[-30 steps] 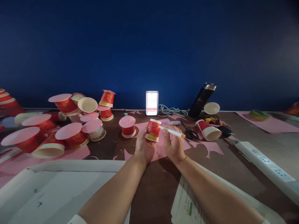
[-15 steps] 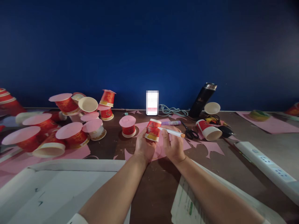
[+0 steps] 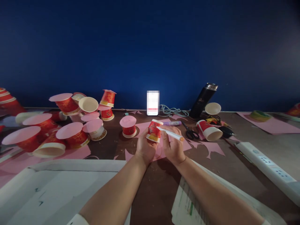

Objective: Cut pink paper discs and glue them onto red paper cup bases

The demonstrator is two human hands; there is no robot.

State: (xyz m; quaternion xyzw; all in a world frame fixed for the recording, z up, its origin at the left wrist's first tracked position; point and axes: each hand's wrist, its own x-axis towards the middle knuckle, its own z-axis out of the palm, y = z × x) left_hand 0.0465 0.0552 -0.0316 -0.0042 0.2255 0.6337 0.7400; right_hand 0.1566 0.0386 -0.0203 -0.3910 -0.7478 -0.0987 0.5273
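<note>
My left hand point(image 3: 145, 148) grips a red paper cup point(image 3: 154, 130) with a white rim, tilted, above a sheet of pink paper point(image 3: 161, 147) on the brown table. My right hand point(image 3: 172, 147) holds a white pen point(image 3: 170, 133) with an orange end; its tip touches the cup near the rim. A red cup capped with a pink paper disc point(image 3: 128, 126) stands just left of my hands.
Many red cups with pink discs point(image 3: 70, 131) lie piled at the left. Black scissors point(image 3: 190, 132), a purple glue stick point(image 3: 172, 123), a tipped cup point(image 3: 209, 130) and a black flask point(image 3: 202, 100) sit behind. A power strip point(image 3: 267, 165) lies right; a white board point(image 3: 51, 190) lies near left.
The cup has tilted slightly to the right in my left hand, and the pen has shifted a little left and up along its rim. Nothing else moved.
</note>
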